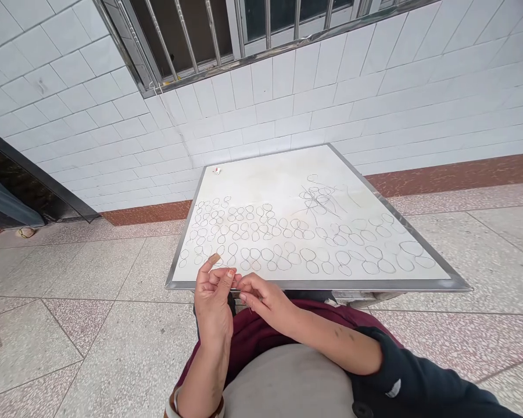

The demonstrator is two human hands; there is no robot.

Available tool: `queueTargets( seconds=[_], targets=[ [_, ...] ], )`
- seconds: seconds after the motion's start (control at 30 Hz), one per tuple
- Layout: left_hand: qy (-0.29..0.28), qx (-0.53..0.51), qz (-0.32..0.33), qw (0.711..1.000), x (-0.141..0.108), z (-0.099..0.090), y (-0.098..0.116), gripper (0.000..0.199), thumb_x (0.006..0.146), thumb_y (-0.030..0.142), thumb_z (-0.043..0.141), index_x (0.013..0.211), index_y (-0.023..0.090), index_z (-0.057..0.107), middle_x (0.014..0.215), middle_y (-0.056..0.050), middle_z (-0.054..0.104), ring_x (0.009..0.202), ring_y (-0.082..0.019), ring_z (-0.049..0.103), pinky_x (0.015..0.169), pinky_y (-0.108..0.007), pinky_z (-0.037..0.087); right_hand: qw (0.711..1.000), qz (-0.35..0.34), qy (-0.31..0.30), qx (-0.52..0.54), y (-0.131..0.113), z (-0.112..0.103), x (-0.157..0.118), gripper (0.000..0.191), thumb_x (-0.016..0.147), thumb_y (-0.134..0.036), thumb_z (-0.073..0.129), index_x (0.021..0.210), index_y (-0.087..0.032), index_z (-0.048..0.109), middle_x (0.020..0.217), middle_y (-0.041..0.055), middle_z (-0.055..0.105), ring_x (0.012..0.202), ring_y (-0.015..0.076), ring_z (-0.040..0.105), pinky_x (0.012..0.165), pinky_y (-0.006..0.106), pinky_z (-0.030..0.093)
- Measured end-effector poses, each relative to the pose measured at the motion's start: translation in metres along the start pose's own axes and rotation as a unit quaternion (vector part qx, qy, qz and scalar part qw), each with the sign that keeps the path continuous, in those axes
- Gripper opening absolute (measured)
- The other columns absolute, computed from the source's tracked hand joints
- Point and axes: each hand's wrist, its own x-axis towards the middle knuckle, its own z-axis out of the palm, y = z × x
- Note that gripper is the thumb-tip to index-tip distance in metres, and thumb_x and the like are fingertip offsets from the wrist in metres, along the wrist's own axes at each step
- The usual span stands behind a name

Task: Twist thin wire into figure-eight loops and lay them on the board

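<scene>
My left hand [215, 296] is raised over the near edge of a white table [261, 174], its thumb and index finger pinched together. A tan wrap [215, 258] covers the tip of one of its outer fingers. Close beside it on the right, my right hand [264, 299] has its thumb and fingers curled toward the left fingertips. Whatever lies between the fingertips of either hand is too small to make out. Drawn loops [309, 254] in rows mark the tabletop, with a scribble [318, 198] farther back.
A small white and red item [217, 170] lies at the table's far left corner. Behind stand a white tiled wall [265, 119] and a barred window [209, 35]. A dark doorway [9, 186] is at the left, with a round object [27, 232] on the floor.
</scene>
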Motion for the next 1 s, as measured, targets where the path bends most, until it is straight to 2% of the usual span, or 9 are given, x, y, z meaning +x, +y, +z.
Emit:
queueTargets(
  seconds=[0.2, 0.4, 0.6, 0.83, 0.9, 1.0],
  targets=[
    [-0.01, 0.068, 0.026, 0.997, 0.001, -0.011, 0.006, 0.05, 0.074, 0.027, 0.077, 0.121, 0.023, 0.058, 0.071, 0.004, 0.065, 0.072, -0.012, 0.064, 0.067, -0.023, 0.047, 0.99, -0.078, -0.009, -0.116, 0.001, -0.006, 0.001, 0.018, 0.098, -0.024, 0.041, 0.104, -0.023, 0.058, 0.091, 0.0046, 0.064, 0.08, 0.0174, 0.057, 0.073, 0.031, 0.046],
    [-0.039, 0.145, 0.018, 0.989, -0.001, -0.027, 0.011, 0.051, 0.077, 0.026, 0.074, 0.123, 0.023, 0.054, 0.074, 0.002, 0.064, 0.073, -0.013, 0.062, 0.057, -0.02, 0.043, 0.966, -0.099, -0.048, -0.235, 0.007, -0.017, -0.004, 0.027, 0.097, -0.017, 0.04, 0.112, -0.022, 0.062, 0.083, 0.0049, 0.058, 0.075, 0.0171, 0.055, 0.068, 0.029, 0.047],
    [-0.067, 0.133, -0.032, 0.988, -0.003, -0.033, 0.005, 0.052, 0.075, 0.028, 0.075, 0.122, 0.022, 0.053, 0.074, 0.003, 0.063, 0.066, -0.012, 0.057, 0.061, -0.023, 0.047, 0.957, -0.119, -0.069, -0.257, 0.012, -0.028, -0.01, 0.03, 0.093, -0.01, 0.041, 0.109, -0.021, 0.064, 0.084, 0.0052, 0.058, 0.075, 0.0166, 0.055, 0.066, 0.028, 0.048],
    [-0.107, 0.137, -0.067, 0.982, -0.007, -0.043, -0.001, 0.056, 0.077, 0.024, 0.072, 0.128, 0.022, 0.049, 0.073, 0.004, 0.062, 0.064, -0.011, 0.056, 0.063, -0.024, 0.048, 0.927, -0.161, -0.098, -0.325, 0.01, -0.046, -0.013, 0.031, 0.097, -0.01, 0.039, 0.105, -0.021, 0.066, 0.084, 0.0057, 0.059, 0.078, 0.0171, 0.052, 0.065, 0.027, 0.045],
    [-0.119, 0.152, -0.072, 0.979, -0.009, -0.045, -0.001, 0.057, 0.079, 0.023, 0.071, 0.131, 0.023, 0.046, 0.075, 0.003, 0.063, 0.065, -0.011, 0.056, 0.065, -0.025, 0.049, 0.929, -0.155, -0.094, -0.324, 0.007, -0.051, -0.014, 0.029, 0.097, -0.012, 0.041, 0.104, -0.021, 0.067, 0.083, 0.0057, 0.059, 0.077, 0.0168, 0.052, 0.065, 0.027, 0.044],
    [-0.11, 0.149, -0.067, 0.98, -0.013, -0.045, -0.002, 0.059, 0.081, 0.023, 0.069, 0.134, 0.024, 0.044, 0.076, 0.003, 0.062, 0.067, -0.012, 0.057, 0.067, -0.026, 0.05, 0.957, -0.083, -0.072, -0.267, 0.004, -0.061, -0.014, 0.023, 0.096, -0.015, 0.046, 0.101, -0.021, 0.068, 0.087, 0.0055, 0.061, 0.075, 0.0151, 0.054, 0.066, 0.027, 0.045]
  ],
)
